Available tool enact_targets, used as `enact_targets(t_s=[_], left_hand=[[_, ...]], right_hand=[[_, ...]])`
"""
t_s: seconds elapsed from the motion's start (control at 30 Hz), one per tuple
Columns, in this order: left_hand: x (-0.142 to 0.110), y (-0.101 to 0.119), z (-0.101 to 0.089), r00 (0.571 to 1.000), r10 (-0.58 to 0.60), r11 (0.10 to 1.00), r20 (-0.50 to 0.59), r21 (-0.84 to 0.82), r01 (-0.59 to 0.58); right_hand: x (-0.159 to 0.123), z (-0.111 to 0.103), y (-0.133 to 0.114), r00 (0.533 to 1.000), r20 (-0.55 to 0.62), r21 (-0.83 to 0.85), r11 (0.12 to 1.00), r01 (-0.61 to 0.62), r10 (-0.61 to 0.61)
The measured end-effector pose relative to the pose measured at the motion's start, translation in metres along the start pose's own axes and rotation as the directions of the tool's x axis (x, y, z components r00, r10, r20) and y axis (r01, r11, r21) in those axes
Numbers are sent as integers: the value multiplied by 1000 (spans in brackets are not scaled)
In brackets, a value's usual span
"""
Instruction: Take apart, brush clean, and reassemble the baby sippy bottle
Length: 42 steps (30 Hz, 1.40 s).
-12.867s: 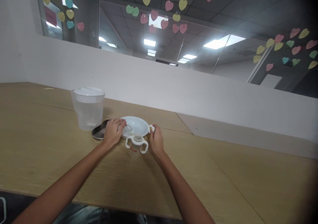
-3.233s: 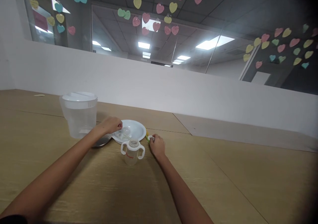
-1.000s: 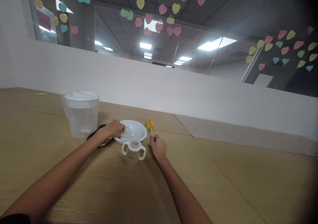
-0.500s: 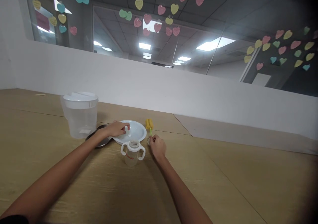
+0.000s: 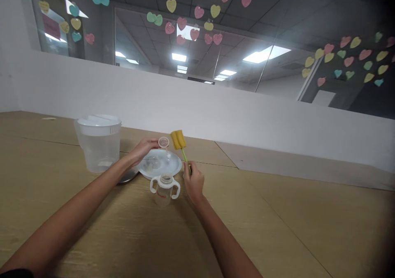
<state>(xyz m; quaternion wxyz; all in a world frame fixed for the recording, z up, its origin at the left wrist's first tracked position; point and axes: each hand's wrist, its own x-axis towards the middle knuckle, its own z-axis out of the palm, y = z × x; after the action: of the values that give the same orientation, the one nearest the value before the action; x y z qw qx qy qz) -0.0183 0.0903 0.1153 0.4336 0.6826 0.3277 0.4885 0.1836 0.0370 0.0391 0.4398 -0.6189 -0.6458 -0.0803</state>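
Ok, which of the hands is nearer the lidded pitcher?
Left. The left hand, holding a small round part, is to the right of the pitcher; the right hand, gripping the sponge brush, is farther right, past the plate.

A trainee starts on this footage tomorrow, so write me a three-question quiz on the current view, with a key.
1. True or false: the two-handled bottle stands upright on the table, in front of the white plate rather than on it.
2. Multiple choice: what does the right hand hold?
A) the metal tray
B) the yellow sponge brush
C) the two-handled bottle
3. Short answer: which hand is nearer the lidded pitcher?

Key: 1. True. 2. B. 3. The left hand, which holds a small round piece.
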Motion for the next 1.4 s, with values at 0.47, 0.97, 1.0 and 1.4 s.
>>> enact_targets(t_s=[0.47, 0.97, 1.0, 1.4], left_hand=[[3, -3, 3, 940, 189, 948, -284, 302, -99], [-6, 15, -8, 850, 346, 852, -398, 512, -108], [-6, 15, -9, 838, 389, 815, -382, 566, -120], [-12, 21, 1, 879, 450, 626, -158, 758, -184]], right_hand=[[-5, 5, 3, 977, -21, -69, 975, 211, -213], [-7, 9, 5, 900, -252, 21, 928, 372, -355], [-7, 8, 5, 902, -251, 31, 929, 370, -351], [-1, 3, 4, 967, -230, 163, 976, 145, -105]])
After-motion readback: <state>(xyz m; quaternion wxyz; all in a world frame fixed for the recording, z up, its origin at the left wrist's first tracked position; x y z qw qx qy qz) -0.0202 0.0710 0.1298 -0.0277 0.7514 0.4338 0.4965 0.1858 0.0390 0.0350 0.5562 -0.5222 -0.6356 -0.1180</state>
